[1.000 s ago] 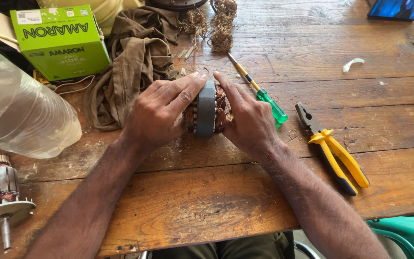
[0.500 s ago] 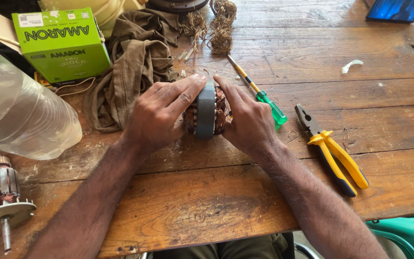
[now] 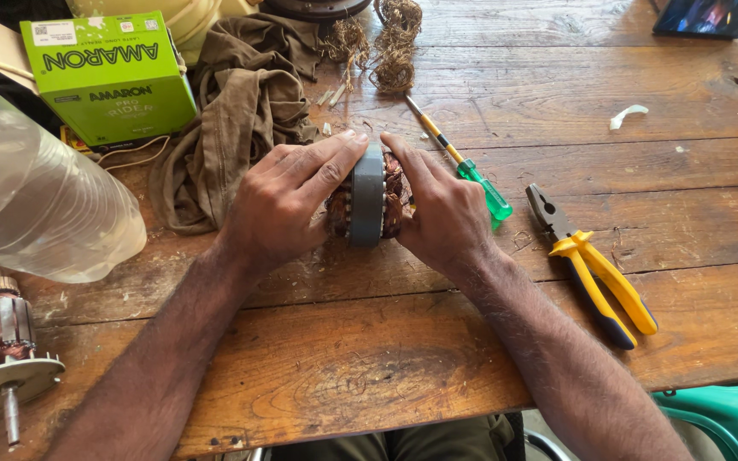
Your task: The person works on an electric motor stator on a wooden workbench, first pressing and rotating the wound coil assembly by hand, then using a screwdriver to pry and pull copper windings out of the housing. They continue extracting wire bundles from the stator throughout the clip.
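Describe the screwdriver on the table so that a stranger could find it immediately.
Start at the wooden table and find the right hand. Just beyond it, touching its far side, lies the screwdriver, pointing diagonally away. Its clear green handle and thin shaft distinguish it from the yellow-handled pliers further right.

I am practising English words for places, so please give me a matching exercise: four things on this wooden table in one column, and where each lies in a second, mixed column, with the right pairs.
Things
1. stator core
2. pliers
3. green box
4. rotor

Places
A. far left of the table, beside the brown cloth
B. near left edge, below the clear plastic bottle
C. between the left hand and the right hand
D. right of the green-handled screwdriver

Pairs: 1-C, 2-D, 3-A, 4-B
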The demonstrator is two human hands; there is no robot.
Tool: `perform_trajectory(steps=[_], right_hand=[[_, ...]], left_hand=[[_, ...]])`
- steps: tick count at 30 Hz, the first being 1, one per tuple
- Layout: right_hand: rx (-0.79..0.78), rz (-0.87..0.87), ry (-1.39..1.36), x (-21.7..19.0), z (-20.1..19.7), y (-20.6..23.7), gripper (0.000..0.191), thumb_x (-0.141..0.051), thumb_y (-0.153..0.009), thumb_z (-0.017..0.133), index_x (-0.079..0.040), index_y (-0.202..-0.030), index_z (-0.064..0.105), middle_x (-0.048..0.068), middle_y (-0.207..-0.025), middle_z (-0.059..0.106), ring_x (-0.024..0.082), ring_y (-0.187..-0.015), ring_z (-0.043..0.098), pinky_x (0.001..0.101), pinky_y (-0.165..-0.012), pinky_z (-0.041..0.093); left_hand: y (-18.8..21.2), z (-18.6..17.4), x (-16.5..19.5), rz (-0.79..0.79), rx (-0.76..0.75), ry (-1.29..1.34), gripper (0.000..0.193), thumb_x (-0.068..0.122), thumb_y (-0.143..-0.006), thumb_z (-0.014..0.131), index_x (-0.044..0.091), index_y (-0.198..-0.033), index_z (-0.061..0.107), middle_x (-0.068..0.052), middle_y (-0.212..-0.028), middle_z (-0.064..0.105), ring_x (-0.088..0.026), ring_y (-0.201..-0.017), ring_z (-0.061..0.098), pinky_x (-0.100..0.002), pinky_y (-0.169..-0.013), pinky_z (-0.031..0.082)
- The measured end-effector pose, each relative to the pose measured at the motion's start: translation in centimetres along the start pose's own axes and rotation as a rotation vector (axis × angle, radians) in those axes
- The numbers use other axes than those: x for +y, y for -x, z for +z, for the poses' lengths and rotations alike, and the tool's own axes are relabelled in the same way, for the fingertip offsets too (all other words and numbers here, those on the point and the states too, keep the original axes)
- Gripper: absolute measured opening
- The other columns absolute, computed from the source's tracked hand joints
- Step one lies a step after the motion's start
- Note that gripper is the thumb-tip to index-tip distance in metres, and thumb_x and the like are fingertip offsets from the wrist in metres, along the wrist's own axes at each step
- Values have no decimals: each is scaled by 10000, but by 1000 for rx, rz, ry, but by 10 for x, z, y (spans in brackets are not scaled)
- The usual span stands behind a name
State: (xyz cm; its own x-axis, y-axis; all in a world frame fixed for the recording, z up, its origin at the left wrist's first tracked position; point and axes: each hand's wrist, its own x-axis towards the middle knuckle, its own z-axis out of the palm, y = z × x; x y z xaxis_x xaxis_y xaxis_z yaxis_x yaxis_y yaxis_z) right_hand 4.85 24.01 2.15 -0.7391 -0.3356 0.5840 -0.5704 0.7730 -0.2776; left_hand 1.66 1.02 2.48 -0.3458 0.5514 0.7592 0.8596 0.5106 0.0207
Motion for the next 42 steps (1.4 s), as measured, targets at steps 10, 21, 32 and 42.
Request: perform_trajectory(steps=[10,21,32,42], right_hand=[[120,-36,16,-4,3,0,715,-140,-847,833,-113,-1485,512,122,-1253,712,292,-941,756,390,-734,624],[76,-44,23,-3,2,1,761,-177,-801,861,-78,-1468,508,125,-1201,714,284,-829,742,404,-662,603],[62,-46,16,-1,-1,1,826,-128,-728,849,-91,-1476,501,110,-1213,713,283,-866,742,395,-682,611],[61,-46,10,-2,-2,1,811,-115,-749,850,-86,-1480,500,117,-1203,714,288,-898,748,397,-695,614]], left_hand=[[0,1,0,-6,11,-45,546,-102,-878,652,15,-1411,626,-172,-1296,702,-311,-1204,693,-489,-1091,530],[5,10,0,-66,-27,11,510,9,-932,706,17,-1432,606,-211,-1331,676,-353,-1197,697,-476,-1049,583],[1,6,2,-44,15,44,470,-4,-964,676,14,-1429,607,-205,-1329,690,-342,-1207,703,-467,-1052,587],[1,5,1,-31,12,3,509,-47,-916,676,11,-1418,619,-194,-1305,702,-329,-1166,712,-460,-1023,592]])
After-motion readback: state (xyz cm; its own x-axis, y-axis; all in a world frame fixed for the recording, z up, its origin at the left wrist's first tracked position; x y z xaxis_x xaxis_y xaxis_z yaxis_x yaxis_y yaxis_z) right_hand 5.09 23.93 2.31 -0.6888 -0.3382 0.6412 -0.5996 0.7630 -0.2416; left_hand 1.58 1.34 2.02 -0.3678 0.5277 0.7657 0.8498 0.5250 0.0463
